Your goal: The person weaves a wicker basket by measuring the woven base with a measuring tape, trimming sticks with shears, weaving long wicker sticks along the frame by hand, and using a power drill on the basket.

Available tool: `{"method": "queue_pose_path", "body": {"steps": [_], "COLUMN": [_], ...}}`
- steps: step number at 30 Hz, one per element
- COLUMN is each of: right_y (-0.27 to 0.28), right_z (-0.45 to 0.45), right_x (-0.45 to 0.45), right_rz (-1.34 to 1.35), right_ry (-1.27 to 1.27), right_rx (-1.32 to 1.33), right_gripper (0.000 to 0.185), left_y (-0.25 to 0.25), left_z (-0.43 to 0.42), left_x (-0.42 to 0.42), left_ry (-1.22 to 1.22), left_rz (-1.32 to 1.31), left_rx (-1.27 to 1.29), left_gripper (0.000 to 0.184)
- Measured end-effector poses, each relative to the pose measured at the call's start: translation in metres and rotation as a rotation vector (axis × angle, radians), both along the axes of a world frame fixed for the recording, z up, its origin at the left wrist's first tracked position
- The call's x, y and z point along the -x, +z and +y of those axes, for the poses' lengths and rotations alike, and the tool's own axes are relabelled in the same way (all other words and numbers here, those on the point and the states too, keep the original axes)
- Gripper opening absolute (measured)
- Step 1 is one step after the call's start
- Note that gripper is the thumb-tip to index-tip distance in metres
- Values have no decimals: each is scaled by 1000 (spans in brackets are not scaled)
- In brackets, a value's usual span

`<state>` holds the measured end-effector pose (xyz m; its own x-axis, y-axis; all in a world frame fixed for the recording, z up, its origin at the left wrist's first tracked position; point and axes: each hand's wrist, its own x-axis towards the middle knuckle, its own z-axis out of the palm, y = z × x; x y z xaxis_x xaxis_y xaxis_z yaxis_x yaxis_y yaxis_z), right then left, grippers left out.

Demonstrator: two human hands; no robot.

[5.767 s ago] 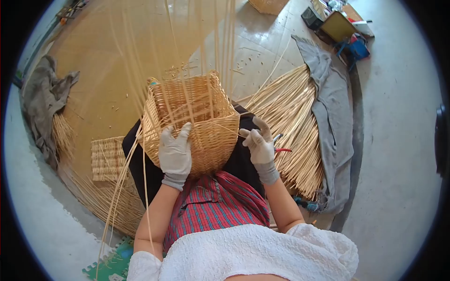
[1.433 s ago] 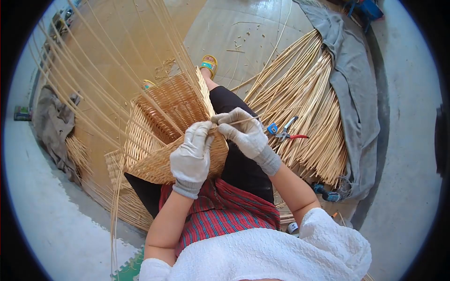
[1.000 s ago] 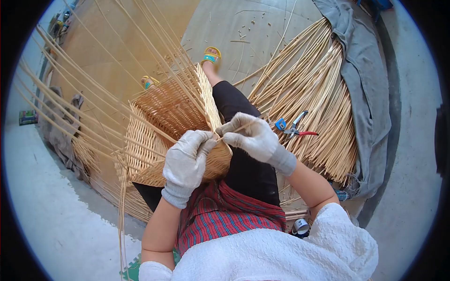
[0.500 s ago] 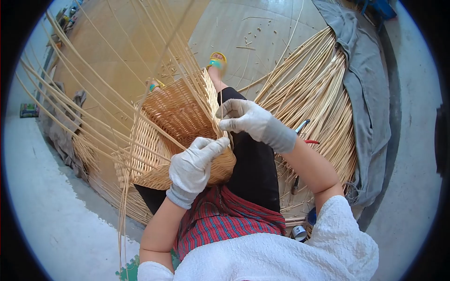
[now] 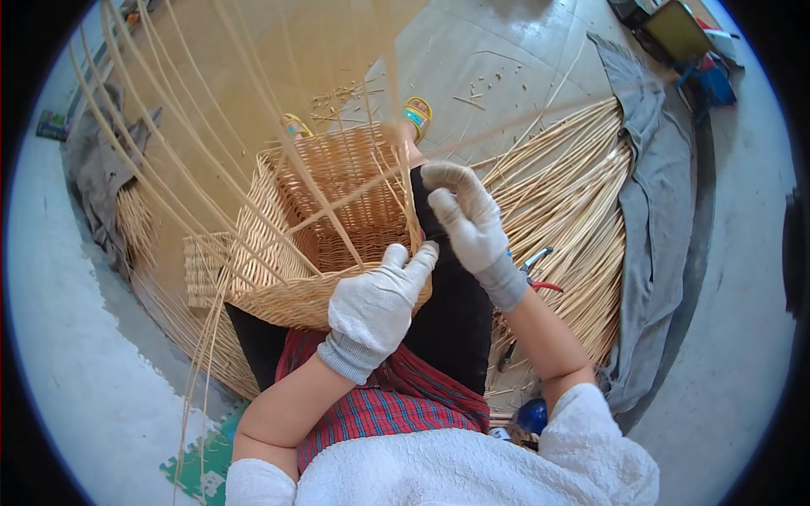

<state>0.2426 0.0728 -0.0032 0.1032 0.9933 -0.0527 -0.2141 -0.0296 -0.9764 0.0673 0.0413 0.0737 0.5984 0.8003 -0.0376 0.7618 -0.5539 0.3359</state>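
Observation:
A woven wicker basket (image 5: 283, 305) rests on my lap, its opening turned up and away from me. Long pale wicker rods (image 5: 173, 160) stick up from its rim, fanning to the left. My left hand (image 5: 371, 308), in a white glove, is closed on the rim at the near right corner, forefinger and thumb forward. To the right of that corner, my gloved right hand (image 5: 472, 221) is raised with curved fingers and the thumb apart, seemingly holding nothing. One blurred rod (image 5: 515, 125) slants across the basket and passes close to the right fingertips.
A large bundle of loose rods (image 5: 574, 202) lies on the right, beside a grey cloth (image 5: 662, 219). Red-handled cutters (image 5: 544, 287) lie near my right forearm. Cut bits (image 5: 337, 97) litter the floor ahead. Another woven piece (image 5: 205, 268) sits left of the basket.
My right hand has come away from the rim, moving right, and its fingers have opened. Several rods have swung. The basket has tilted, and the whole view has shifted slightly.

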Motion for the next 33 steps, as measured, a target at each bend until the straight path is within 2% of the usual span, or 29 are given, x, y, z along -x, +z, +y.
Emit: {"method": "queue_pose_path", "body": {"steps": [1, 3, 4, 5, 7, 9, 11, 13, 14, 15, 17, 18, 19, 21, 23, 24, 25, 26, 27, 28, 29, 30, 31, 33], "right_y": [2, 7, 5, -6, -16, -20, -27, -24, -22, -21, -18, -8, -18, -45, -33, -27, -16, -6, 3, 19, 22, 21, 37, 46], "right_z": [3, 2, 4, 2, -5, -11, -11, -8, -5, -2, -2, -4, -8, -18, -50, -64, -74, -83, -91, -98, -101, -104, -100, -91], "right_x": [1, 5, 6, 7, 10, 10, 5, 3, 0, -1, 0, 10, 6, -13, -18, -3, 21, 47, 75, 102, 129, 154, 175, 213], "right_rz": [-9, -600, -357, -312, -32, -2, -130, -92, -28, -49, 217, 101, 83, 341, 162, 161, 37, -82, -116, -174, -277, -275, -549, -764], "right_ry": [20, 164, 311, 252, 253, 239, 276, 279, 320, 321, 314, 166, 160, -293, -728, -723, -734, -734, -538, -319, -122, 76, 229, 419], "right_rx": [4, -143, 6, 64, 148, 245, 195, 128, 131, 92, 219, 100, 101, -70, 69, 59, -8, -71, -139, -90, -134, -160, -322, -503], "right_gripper": [36, 33, 32, 27, 24, 19, 26, 27, 33, 33, 40, 42, 42, 34, 27, 27, 21, 17, 13, 13, 14, 16, 16, 21], "left_y": [-1, -2, -5, -10, -19, -24, -36, -40, -39, -37, -35, -30, -36, -62, -106, -111, -112, -104, -92, -86, -80, -75, -71, -80], "left_z": [0, -1, -1, -1, -2, -3, -6, -7, -8, -8, -14, -23, -31, -45, -61, -60, -59, -52, -42, -35, -32, -32, -33, -42], "left_x": [-1, -2, -2, 0, 5, 6, 4, 3, 3, 4, 8, 18, 33, 78, 136, 154, 168, 174, 181, 192, 197, 196, 193, 191], "left_ry": [20, 20, 25, 24, 46, -55, -48, -56, -46, -45, 68, 121, 115, 64, 317, 598, 891, 926, 963, 830, 768, 840, 908, 744], "left_rz": [-9, 4, 1, -80, -156, -172, -202, -178, -100, -113, -346, -458, -476, -749, -895, -1117, -1333, -1459, -1572, -1426, -1147, -1190, -1240, -1346], "left_rx": [4, 76, 90, 94, 128, -62, -130, -172, -91, -133, -9, 53, 55, -95, 235, 282, 320, 174, 19, -115, -313, -184, -54, -110], "left_gripper": [46, 44, 44, 43, 42, 36, 37, 38, 42, 42, 46, 47, 47, 43, 32, 25, 18, 16, 14, 15, 15, 17, 19, 22]}}
